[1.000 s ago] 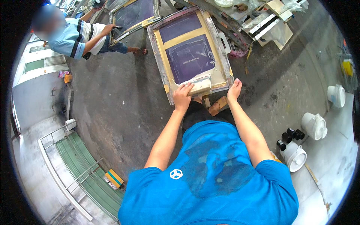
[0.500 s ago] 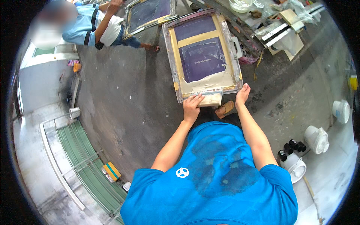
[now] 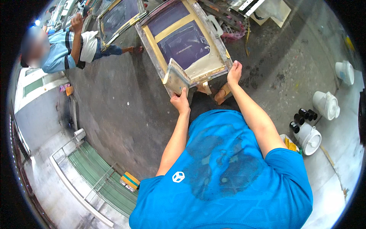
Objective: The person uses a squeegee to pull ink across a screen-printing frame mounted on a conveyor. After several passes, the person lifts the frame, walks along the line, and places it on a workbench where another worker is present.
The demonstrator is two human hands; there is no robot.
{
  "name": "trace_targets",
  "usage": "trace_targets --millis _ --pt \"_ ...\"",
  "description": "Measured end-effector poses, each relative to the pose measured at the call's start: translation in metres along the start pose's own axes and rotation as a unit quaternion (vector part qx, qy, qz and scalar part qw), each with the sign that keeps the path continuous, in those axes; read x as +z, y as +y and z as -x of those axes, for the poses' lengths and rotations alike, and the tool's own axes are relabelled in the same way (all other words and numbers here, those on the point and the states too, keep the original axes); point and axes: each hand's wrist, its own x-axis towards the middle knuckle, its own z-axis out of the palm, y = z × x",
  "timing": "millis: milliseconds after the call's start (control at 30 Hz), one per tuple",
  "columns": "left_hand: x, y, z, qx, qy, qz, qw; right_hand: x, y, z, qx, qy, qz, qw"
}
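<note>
My left hand (image 3: pixel 180 101) grips a squeegee (image 3: pixel 176 78) with a wooden, ink-smeared body. The squeegee is tilted up over the near left corner of a screen-printing frame (image 3: pixel 154 57). The frame has purple mesh (image 3: pixel 183 42) with yellow tape along the edges and across the middle. A thick cream paste (image 3: pixel 207 65) lies on the mesh at the near end. My right hand (image 3: pixel 234 73) is closed at the frame's near right corner; the fingers' inner side is partly hidden.
A co-worker (image 3: pixel 65 47) in a light blue shirt stands far left by another screen frame (image 3: pixel 120 19). White buckets (image 3: pixel 307 138) and black cylinders (image 3: pixel 299 118) stand at the right. A green corrugated panel (image 3: pixel 95 171) lies left. A sandaled foot (image 3: pixel 222 94) shows below the frame.
The squeegee has been lifted from flat along the frame's near edge and turned upright at the left corner. My view has shifted, so the frame appears farther left and up.
</note>
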Motion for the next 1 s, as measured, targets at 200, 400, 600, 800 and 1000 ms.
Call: trace_targets --millis 200,400,600,800,1000 --pt "-0.011 -0.004 0.005 -0.014 -0.025 -0.041 0.999 -0.026 0.014 0.004 0.016 0.032 0.014 0.999" --pt "-0.007 0.025 -0.051 0.205 -0.109 -0.228 0.946 -0.012 0.015 0.002 0.003 0.028 -0.002 1.0" --pt "0.081 0.067 -0.154 0.237 -0.209 -0.456 0.832 -0.015 0.017 -0.007 0.008 -0.004 0.011 1.0" --pt "0.136 0.064 -0.216 0.254 -0.174 -0.51 0.803 -0.01 0.036 -0.014 0.045 -0.027 0.024 0.998" --pt "0.148 0.059 -0.203 0.256 -0.216 -0.487 0.807 -0.016 0.034 -0.014 0.046 -0.025 0.034 0.998"
